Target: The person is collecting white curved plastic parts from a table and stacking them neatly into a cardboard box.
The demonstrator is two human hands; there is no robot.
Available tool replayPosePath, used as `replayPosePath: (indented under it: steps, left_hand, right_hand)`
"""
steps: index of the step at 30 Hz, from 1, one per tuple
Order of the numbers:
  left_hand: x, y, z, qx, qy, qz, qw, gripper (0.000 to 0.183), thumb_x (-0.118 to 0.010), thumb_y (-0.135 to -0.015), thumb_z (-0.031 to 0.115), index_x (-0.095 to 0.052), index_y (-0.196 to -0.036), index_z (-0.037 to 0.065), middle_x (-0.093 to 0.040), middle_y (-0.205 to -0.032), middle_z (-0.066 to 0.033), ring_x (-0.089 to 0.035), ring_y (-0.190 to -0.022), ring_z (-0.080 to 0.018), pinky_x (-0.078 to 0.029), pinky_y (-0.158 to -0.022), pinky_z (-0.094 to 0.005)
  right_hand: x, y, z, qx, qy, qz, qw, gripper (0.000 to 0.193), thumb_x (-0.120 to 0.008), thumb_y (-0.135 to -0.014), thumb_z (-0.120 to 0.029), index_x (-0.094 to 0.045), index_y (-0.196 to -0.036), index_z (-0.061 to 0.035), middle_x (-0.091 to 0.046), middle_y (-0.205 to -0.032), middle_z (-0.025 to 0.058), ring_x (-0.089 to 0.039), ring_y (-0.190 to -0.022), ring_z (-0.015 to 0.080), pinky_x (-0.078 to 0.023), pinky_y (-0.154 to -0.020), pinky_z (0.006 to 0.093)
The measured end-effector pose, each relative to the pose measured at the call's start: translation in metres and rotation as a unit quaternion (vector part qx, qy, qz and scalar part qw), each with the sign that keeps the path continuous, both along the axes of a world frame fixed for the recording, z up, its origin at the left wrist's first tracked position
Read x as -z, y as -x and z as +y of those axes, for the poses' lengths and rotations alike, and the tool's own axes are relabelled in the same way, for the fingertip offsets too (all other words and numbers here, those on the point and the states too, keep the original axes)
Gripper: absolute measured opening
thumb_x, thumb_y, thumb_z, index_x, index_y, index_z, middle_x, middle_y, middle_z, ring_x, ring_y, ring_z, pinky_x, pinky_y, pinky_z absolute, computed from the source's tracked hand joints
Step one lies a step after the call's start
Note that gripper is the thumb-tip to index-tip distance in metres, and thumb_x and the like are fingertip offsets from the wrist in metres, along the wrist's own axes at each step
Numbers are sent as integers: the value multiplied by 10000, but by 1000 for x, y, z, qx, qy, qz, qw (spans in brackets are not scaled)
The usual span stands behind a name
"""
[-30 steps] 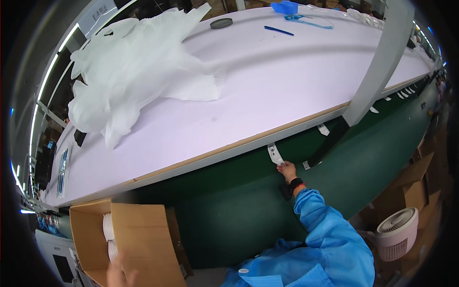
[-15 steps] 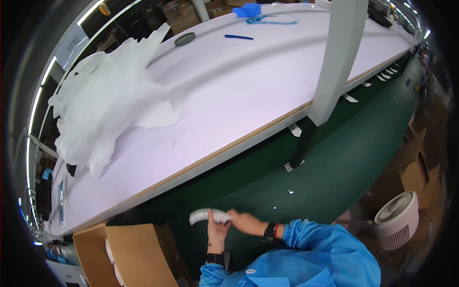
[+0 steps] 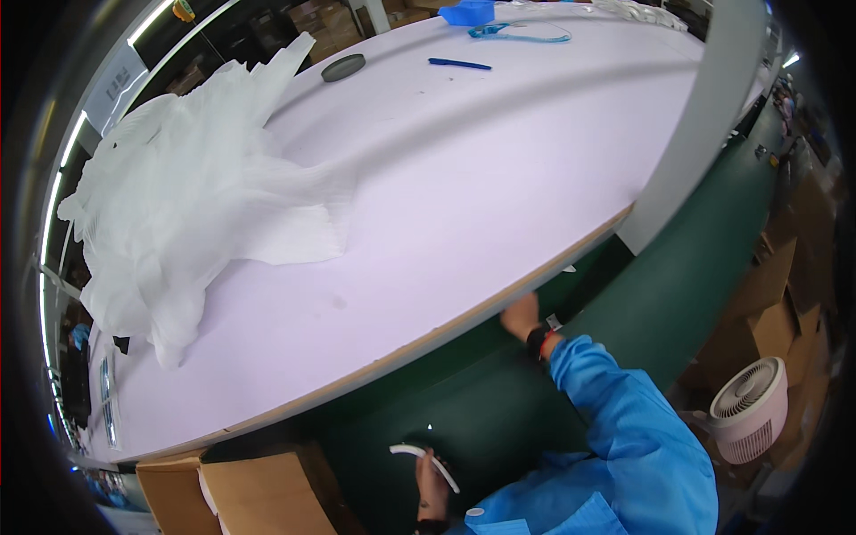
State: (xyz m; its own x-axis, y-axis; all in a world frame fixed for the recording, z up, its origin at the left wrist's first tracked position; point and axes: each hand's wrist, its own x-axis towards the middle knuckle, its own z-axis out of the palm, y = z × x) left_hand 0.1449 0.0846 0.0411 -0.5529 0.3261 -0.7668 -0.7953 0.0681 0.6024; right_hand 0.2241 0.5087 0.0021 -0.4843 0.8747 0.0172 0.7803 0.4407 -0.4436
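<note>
Table [image 3: 464, 178]: long, pale
Plastic sheet [image 3: 178, 205]: white, crumpled, on the table
Post [image 3: 709, 125]: at the table's edge
Box [image 3: 267, 490]: open, lower left
Fan [image 3: 751, 415]: lower right
Right hand [image 3: 521, 316]: at the table's edge; grip cannot be told
Left hand [image 3: 432, 490]: closed around the curved strip [image 3: 410, 449]
Curved strip: white, right of the box

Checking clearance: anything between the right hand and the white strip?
Nothing visible. Only green floor shows between the right hand, by the table, and the white strip in the left hand.
</note>
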Motion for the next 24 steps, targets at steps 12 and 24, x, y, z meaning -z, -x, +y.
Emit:
replayPosePath:
  steps: [12,24]
  left_hand:
    - [-28,-28,-14,141,9,-35,989,259,-590,-856,212,-554,-1043,36,-569,-790,-61,-577,-690,-171,-492,-625,-300]
    - [-82,-20,70,156,-124,33,979,326,-548,-910,244,-457,-1132,23,-594,-1025,-164,-628,-954,-289,-509,-819,-369]
  right_hand:
    - [178,-116,149,151,-46,271,949,395,-513,-846,-348,-609,-1157,-123,-573,-1202,159,-480,-1172,346,-384,-968,451]
    - [-98,-60,-129,-23,388,391,834,276,-297,-967,-33,-309,-1233,36,-553,-1074,244,-676,-825,290,-580,-664,344]
